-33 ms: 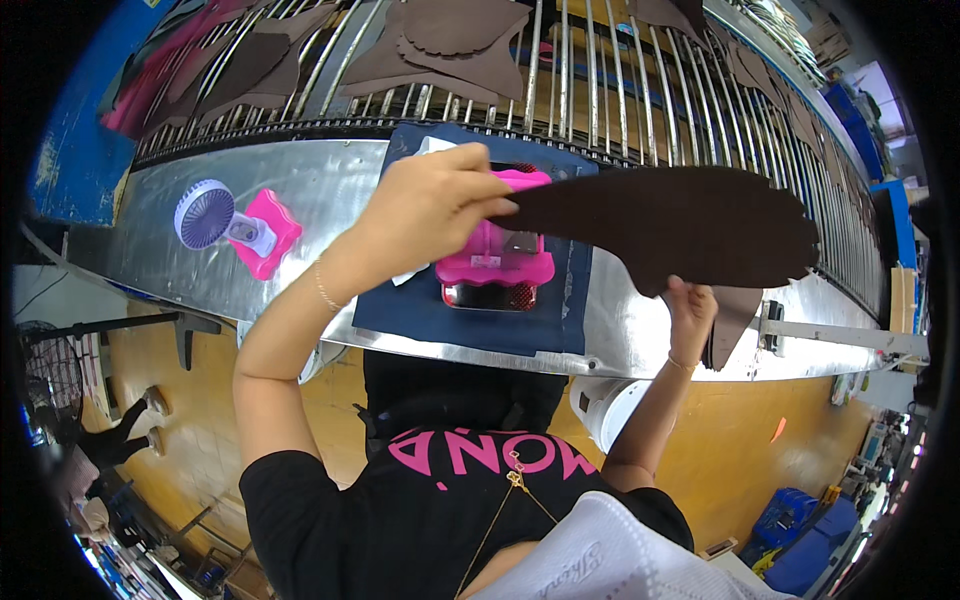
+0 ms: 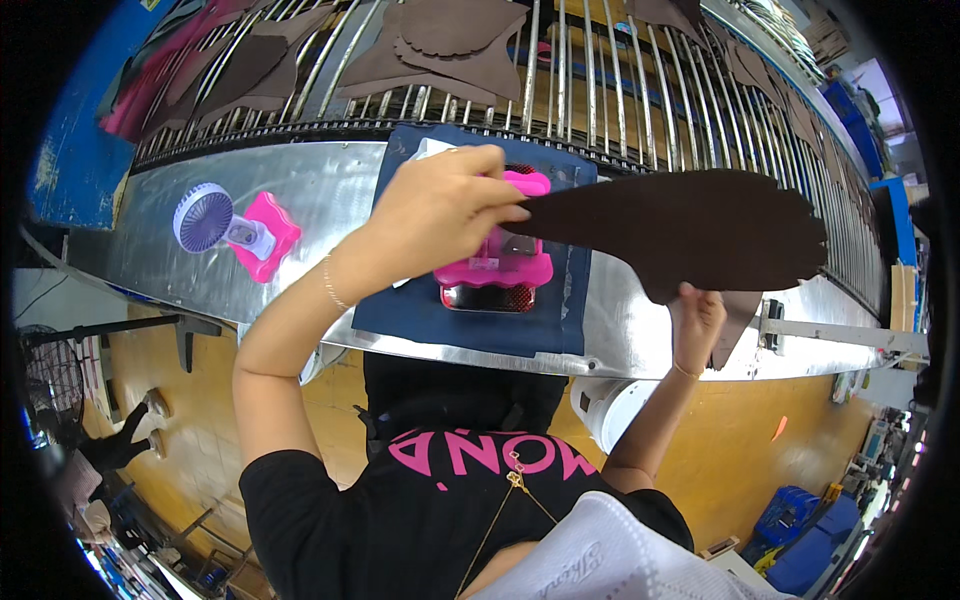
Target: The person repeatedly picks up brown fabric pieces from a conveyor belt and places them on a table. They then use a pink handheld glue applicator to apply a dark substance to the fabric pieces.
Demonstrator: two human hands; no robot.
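Head view, from the left: a purple fan (image 2: 205, 218) stands on a pink tray (image 2: 286, 236) on the metal table (image 2: 140, 215), apart from the hands. Behind it, brown pieces (image 2: 245, 70) lie across the bars (image 2: 597, 90). Next comes a navy mat (image 2: 395, 312), with the left hand (image 2: 440, 205) above it, thumb and fingers closed in a narrow pinch on the tapered end of a dark piece (image 2: 700, 230). Beyond the mat, a stack (image 2: 450, 45) of overlapping brown cut-outs, one with a scalloped edge, rests on the bars. On the mat sits a pink holder (image 2: 500, 272), partly covered by that hand and the piece's tip, with a red-and-black item (image 2: 487, 297) at its near side. The dark piece spans from there to the right, held up in front of the bars, its wavy end outward; whether it touches the table I cannot tell. The right hand (image 2: 697, 325) pinches its lower edge, also narrow. Just beside that hand, a brown sheet (image 2: 738, 325) shows from beneath, and further right more cut-outs (image 2: 757, 72) lie on the bars. Judging by this, the work is partway along: many pieces are laid out, while this one is in hand, not yet set down; how many remain cannot be told.
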